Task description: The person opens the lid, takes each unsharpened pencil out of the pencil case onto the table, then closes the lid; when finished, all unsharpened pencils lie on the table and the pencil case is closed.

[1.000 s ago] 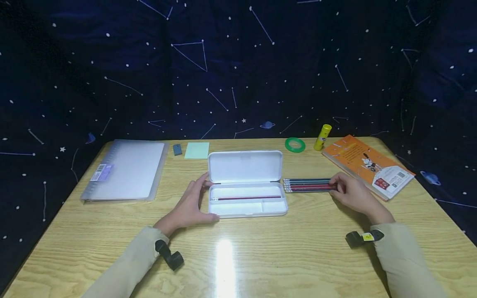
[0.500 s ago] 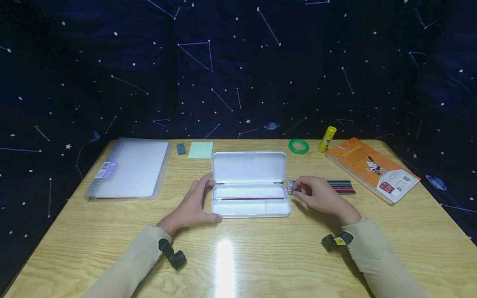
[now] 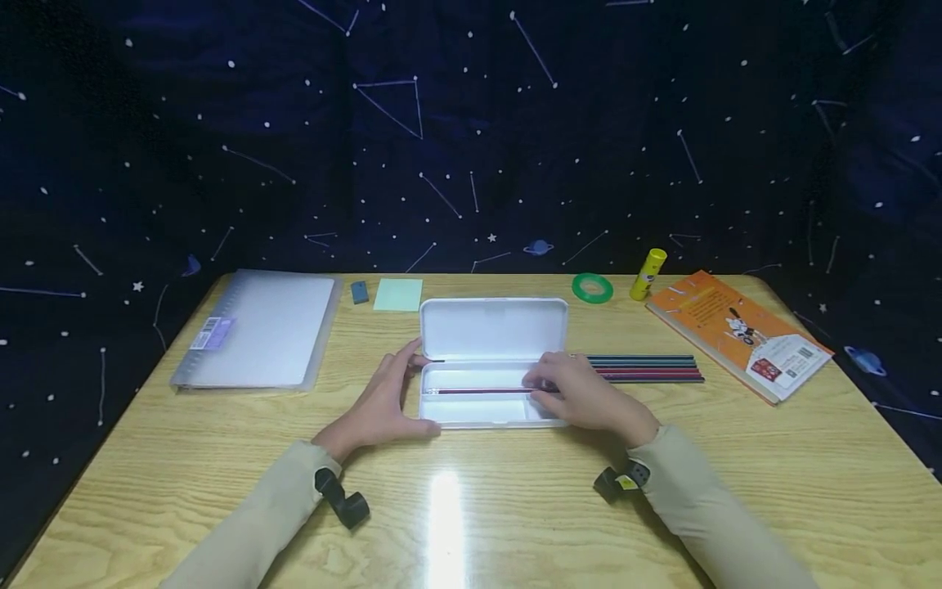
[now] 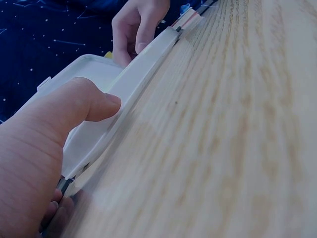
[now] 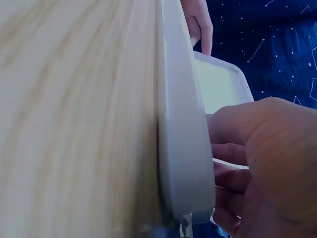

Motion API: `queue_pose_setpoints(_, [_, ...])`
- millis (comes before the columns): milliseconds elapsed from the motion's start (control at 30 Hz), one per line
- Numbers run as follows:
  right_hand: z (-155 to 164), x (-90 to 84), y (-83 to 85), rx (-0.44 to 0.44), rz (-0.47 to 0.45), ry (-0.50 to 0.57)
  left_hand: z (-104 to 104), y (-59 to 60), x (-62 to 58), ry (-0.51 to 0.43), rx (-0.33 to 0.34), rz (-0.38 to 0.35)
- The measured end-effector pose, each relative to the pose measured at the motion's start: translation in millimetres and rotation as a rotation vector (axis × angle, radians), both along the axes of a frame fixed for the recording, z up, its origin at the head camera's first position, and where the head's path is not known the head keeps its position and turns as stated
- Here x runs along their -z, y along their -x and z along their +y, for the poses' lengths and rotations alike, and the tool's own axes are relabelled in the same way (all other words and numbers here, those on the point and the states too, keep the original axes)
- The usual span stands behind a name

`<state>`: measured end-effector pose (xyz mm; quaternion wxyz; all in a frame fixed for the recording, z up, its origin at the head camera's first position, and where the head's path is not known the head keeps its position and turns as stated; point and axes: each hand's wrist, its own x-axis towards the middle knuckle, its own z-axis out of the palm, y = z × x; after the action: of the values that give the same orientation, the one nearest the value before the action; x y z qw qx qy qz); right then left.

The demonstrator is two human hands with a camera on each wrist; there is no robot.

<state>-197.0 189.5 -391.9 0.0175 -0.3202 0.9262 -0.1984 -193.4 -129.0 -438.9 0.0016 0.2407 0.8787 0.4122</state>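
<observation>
A white pencil case (image 3: 474, 413) lies on the table with its lid raised, one dark red pencil (image 3: 478, 391) in its long compartment. My left hand (image 3: 375, 405) steadies the case's left end, thumb on the front wall and fingers at the back near the hinge. In the left wrist view the thumb (image 4: 94, 101) presses that wall. My right hand (image 3: 581, 393) reaches over the right end, bent fingers and thumb apart around the pencil's end. The case wall (image 5: 185, 124) hides the right fingertips in the right wrist view. Several pencils (image 3: 648, 368) lie side by side right of the case.
At the left lies a clear-covered ring notebook (image 3: 257, 331). Along the back are a dark eraser (image 3: 359, 292), pale green sticky notes (image 3: 398, 294), green tape (image 3: 592, 288) and a yellow glue stick (image 3: 648, 274). An orange book (image 3: 736, 331) lies at the right.
My right hand has moved left, from the far end of the pencil row, past its eraser ends, to inside the case. The left hand stays on the case; the head view has shifted slightly.
</observation>
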Motion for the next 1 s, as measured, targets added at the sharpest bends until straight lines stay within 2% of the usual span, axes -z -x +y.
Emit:
queue_pose_setpoints(333, [-8.0, 0.8, 1.3, 0.019, -0.054, -0.010, -3.3, -1.7, -1.2, 0.005, -0.011, 0.000])
queue_pose_setpoints(500, [-8.3, 0.7, 1.9, 0.022, 0.001, 0.024, -2.7, -1.4, -0.4, 0.001, -0.004, 0.000])
queue_pose_setpoints(700, [-5.0, -0.5, 2.5, 0.022, -0.011, 0.084, -2.3, -1.6, 0.0, -0.002, -0.009, -0.011])
queue_pose_setpoints(867, [14.8, 3.0, 0.6, 0.046, -0.025, 0.145, -1.7, -1.0, 0.1, 0.003, -0.006, -0.005])
queue_pose_setpoints(1000, [44.7, 8.9, -4.6, 0.125, -0.029, 0.178, -1.4, -0.1, -0.2, 0.007, -0.005, 0.001])
